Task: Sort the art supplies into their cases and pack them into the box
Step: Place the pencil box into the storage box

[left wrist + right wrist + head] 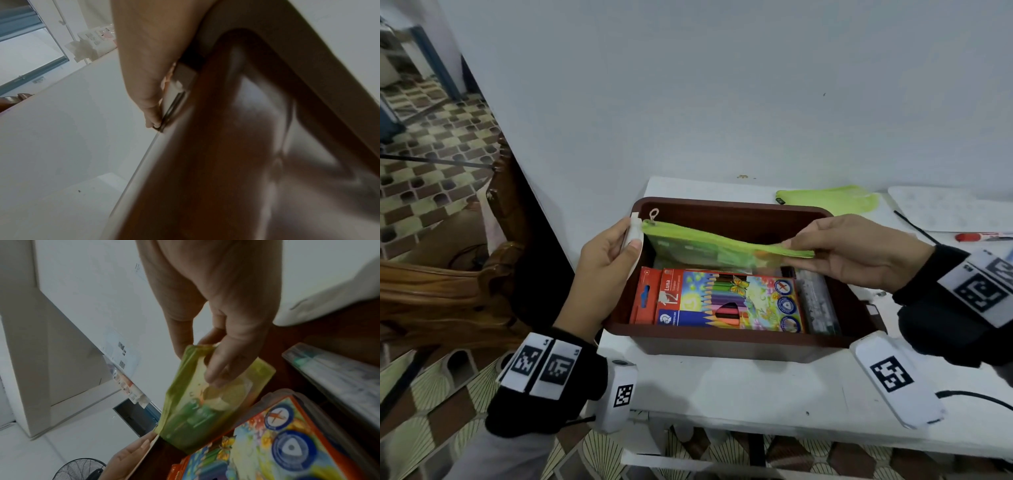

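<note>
- Head view, nearest first: both wrists wear black bands with white tags printed in black square codes; the left tags show small marks that read like "L4" and "L5".
- A brown box (722, 346) sits on a white table (739, 394), with its left end at the table's left edge.
- Inside it, at the near side, lies a box of coloured pencils (722, 298), orange with a bright butterfly picture; it reads "Luna", "12" and "STAEDTLER".
- Just right of the pencils lies a long clear case (820, 305) with dark contents too blurred to make out.
- Over the far half of the box, a green zip pouch (709, 241) is held level at the rim, see-through, with a ring pull at its left end.
- The left hand (606, 263) holds a flat white piece against the pouch's left end, thumb pressed on it; the other fingers are hidden behind.
- The right hand (856, 253) pinches the pouch's right end; the right wrist view shows the thumb on one face and fingers on the other.
- Farther back on the table lie a second green pouch (828, 198), a white sheet (955, 209) and a red marker (983, 236) whose label cannot be read.
</note>
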